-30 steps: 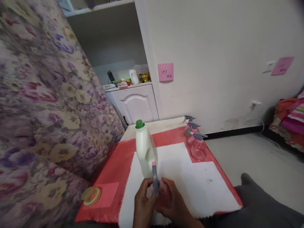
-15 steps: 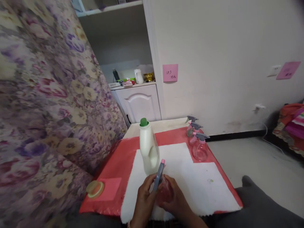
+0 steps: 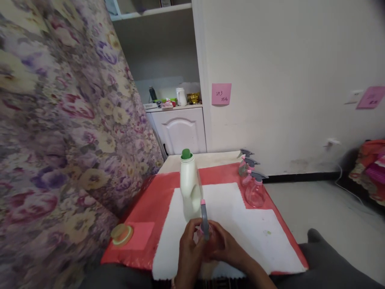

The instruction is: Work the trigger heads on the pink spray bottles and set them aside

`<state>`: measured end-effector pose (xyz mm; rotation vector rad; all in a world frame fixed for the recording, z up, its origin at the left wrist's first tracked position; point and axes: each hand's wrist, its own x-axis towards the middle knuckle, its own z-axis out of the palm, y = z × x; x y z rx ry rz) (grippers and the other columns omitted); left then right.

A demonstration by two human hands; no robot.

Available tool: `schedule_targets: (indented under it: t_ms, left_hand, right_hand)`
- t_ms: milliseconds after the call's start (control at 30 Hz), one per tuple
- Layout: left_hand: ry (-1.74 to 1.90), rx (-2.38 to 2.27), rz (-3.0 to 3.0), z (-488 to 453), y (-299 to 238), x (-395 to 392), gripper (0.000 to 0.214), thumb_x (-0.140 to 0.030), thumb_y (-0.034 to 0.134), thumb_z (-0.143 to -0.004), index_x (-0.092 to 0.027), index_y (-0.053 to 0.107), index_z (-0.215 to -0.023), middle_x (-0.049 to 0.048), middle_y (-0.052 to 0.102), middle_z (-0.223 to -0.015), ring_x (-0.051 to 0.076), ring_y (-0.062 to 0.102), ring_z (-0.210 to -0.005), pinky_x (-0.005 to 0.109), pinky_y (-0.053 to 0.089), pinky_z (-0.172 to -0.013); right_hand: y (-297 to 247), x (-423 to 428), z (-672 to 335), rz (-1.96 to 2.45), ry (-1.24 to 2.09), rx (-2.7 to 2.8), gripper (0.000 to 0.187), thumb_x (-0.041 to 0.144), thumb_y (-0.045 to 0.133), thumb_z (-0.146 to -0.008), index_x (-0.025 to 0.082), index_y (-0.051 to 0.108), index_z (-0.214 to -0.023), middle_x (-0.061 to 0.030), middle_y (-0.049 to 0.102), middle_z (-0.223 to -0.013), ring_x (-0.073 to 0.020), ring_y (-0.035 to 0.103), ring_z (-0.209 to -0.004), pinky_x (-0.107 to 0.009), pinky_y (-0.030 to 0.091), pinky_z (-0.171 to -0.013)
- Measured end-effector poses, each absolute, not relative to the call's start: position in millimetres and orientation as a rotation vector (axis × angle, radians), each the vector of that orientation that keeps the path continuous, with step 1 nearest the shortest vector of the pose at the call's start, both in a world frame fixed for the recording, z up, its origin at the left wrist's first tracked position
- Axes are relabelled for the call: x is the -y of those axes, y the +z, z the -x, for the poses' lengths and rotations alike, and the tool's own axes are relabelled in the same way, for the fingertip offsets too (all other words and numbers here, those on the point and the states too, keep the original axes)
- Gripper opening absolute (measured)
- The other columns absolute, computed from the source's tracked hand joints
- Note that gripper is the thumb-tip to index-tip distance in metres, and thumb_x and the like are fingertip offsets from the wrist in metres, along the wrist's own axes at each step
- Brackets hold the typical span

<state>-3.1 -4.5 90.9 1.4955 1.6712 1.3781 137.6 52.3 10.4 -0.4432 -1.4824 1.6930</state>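
A pink note (image 3: 221,94) on the wall carries two handwritten lines, the upper seemingly 293 or 243, the lower beginning with what looks like 55; a second pink note (image 3: 371,97), farther right, is too blurred to read. No brand can be made out on the pale jug (image 3: 189,184), which has a green piece (image 3: 186,153) in its mouth. Half a second ago the grey trigger head of the held spray bottle (image 3: 205,226) leaned to the right; now it points nearly straight up the view, while the whole scene sits slightly farther right in the picture. The left hand (image 3: 190,247) and right hand (image 3: 228,245) remain wrapped around this bottle from either side, above the front of the white sheet (image 3: 228,204) and near the jug. Four spray bottles are visible: the held one and three others (image 3: 255,194) lined up along the right edge of the red-covered tabletop (image 3: 144,204). One round container (image 3: 122,234) lies at left, partly on one pink paper (image 3: 143,236).
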Motion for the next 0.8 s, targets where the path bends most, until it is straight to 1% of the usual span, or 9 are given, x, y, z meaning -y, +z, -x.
schedule_targets:
  t_ms: [133, 167, 233, 267, 333, 400, 500, 667, 800]
  left_hand:
    - [1.429, -1.663, -1.436, 0.0, 89.2, 1.9, 0.017, -0.034, 0.065, -0.076, -0.023, 0.066, -0.089, 0.0017, 0.072, -0.086, 0.023, 0.063, -0.082, 0.031, 0.051, -0.076]
    - [1.432, -1.652, -1.430, -0.3, 89.0, 1.2, 0.017, -0.033, 0.065, -0.076, -0.023, 0.067, -0.090, 0.0016, 0.072, -0.087, 0.022, 0.063, -0.083, 0.031, 0.051, -0.077]
    - [1.433, -1.630, -1.427, -0.6, 88.6, 0.6, 0.018, -0.034, 0.066, -0.077, -0.023, 0.067, -0.091, 0.0015, 0.072, -0.089, 0.023, 0.064, -0.086, 0.032, 0.050, -0.079]
    - [1.434, -1.622, -1.430, -0.7, 88.3, 0.7, 0.019, -0.035, 0.066, -0.078, -0.023, 0.067, -0.092, 0.0015, 0.072, -0.090, 0.023, 0.064, -0.087, 0.032, 0.050, -0.080]
    - [1.444, -1.612, -1.442, -0.9, 87.3, 1.7, 0.020, -0.037, 0.065, -0.080, -0.023, 0.066, -0.094, 0.0019, 0.072, -0.092, 0.023, 0.064, -0.089, 0.032, 0.049, -0.082]
    - [1.453, -1.601, -1.464, -0.5, 85.7, 3.2, 0.021, -0.039, 0.062, -0.083, -0.023, 0.066, -0.095, 0.0025, 0.071, -0.092, 0.023, 0.064, -0.089, 0.032, 0.049, -0.082]
    - [1.452, -1.596, -1.521, 2.2, 81.5, 5.3, 0.021, -0.040, 0.058, -0.087, -0.022, 0.065, -0.097, 0.0040, 0.070, -0.096, 0.023, 0.064, -0.091, 0.034, 0.049, -0.083]
    - [1.405, -1.579, -1.621, 9.2, 72.5, 7.3, 0.019, -0.032, 0.057, -0.088, -0.023, 0.064, -0.103, 0.0066, 0.068, -0.106, 0.024, 0.063, -0.102, 0.037, 0.049, -0.092]
    - [1.384, -1.576, -1.615, 10.9, 72.1, 8.5, 0.022, -0.029, 0.058, -0.086, -0.022, 0.064, -0.106, 0.0074, 0.068, -0.108, 0.024, 0.062, -0.104, 0.037, 0.049, -0.092]
  right_hand:
    - [15.0, -50.7, -144.5, 0.535, 1.622, 1.524, 0.084, 0.028, 0.086, -0.061, 0.027, 0.050, -0.137, -0.0083, 0.055, -0.142, -0.0313, 0.050, -0.134, -0.050, 0.034, -0.115]
    - [20.0, -50.9, -146.8, 0.553, 1.560, 1.544, 0.079, 0.032, 0.085, -0.065, 0.026, 0.051, -0.137, -0.0085, 0.055, -0.142, -0.0310, 0.049, -0.134, -0.049, 0.033, -0.115]
    - [35.3, -51.0, -149.4, 0.568, 1.443, 1.573, 0.061, 0.038, 0.076, -0.077, 0.026, 0.055, -0.133, -0.0088, 0.056, -0.139, -0.0294, 0.049, -0.133, -0.048, 0.034, -0.115]
    - [45.1, -50.4, -149.1, 0.572, 1.406, 1.577, 0.050, 0.039, 0.070, -0.083, 0.026, 0.058, -0.130, -0.0088, 0.059, -0.136, -0.0282, 0.052, -0.131, -0.046, 0.037, -0.113]
    - [65.4, -47.5, -144.9, 0.589, 1.386, 1.581, 0.035, 0.037, 0.062, -0.090, 0.025, 0.063, -0.123, -0.0085, 0.065, -0.125, -0.0260, 0.059, -0.121, -0.043, 0.044, -0.106]
    - [82.1, -42.9, -137.5, 0.627, 1.360, 1.582, 0.027, 0.035, 0.061, -0.091, 0.023, 0.067, -0.114, -0.0077, 0.069, -0.113, -0.0243, 0.065, -0.109, -0.039, 0.049, -0.098]
    - [93.3, -36.5, -127.7, 0.652, 1.304, 1.585, 0.023, 0.035, 0.064, -0.088, 0.022, 0.070, -0.107, -0.0062, 0.070, -0.104, -0.0227, 0.066, -0.100, -0.034, 0.052, -0.089]
    - [88.4, -34.0, -124.2, 0.719, 1.192, 1.664, 0.014, 0.029, 0.062, -0.089, 0.022, 0.068, -0.099, -0.0036, 0.068, -0.096, -0.0210, 0.065, -0.094, -0.032, 0.050, -0.087]
    - [82.1, -34.7, -123.8, 0.753, 1.042, 1.755, 0.009, 0.020, 0.058, -0.088, 0.022, 0.065, -0.094, -0.0032, 0.065, -0.092, -0.0208, 0.062, -0.089, -0.032, 0.048, -0.081]
